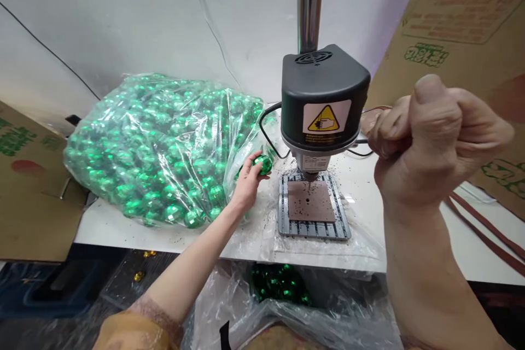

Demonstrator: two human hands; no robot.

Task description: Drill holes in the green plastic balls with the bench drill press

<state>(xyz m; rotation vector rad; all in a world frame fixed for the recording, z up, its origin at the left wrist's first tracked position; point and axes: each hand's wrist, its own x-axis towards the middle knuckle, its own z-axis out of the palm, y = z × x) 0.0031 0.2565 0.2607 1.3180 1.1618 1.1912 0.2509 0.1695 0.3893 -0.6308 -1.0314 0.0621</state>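
Observation:
My left hand has its fingers closed round a shiny green faceted ball, at the mouth of a big clear plastic bag full of such balls. My right hand is a fist at the right side of a small black drill press. A thin rod runs from the machine into that fist, so it grips the feed handle, mostly hidden by the fingers. Below the chuck, the drill bit points down at a brown square board with a dark hole, on a slotted grey base.
Dark shavings lie scattered around the base. Cardboard boxes stand at the left and right. Below the table's front edge, another plastic bag holds more green balls. A brown strap lies at the right.

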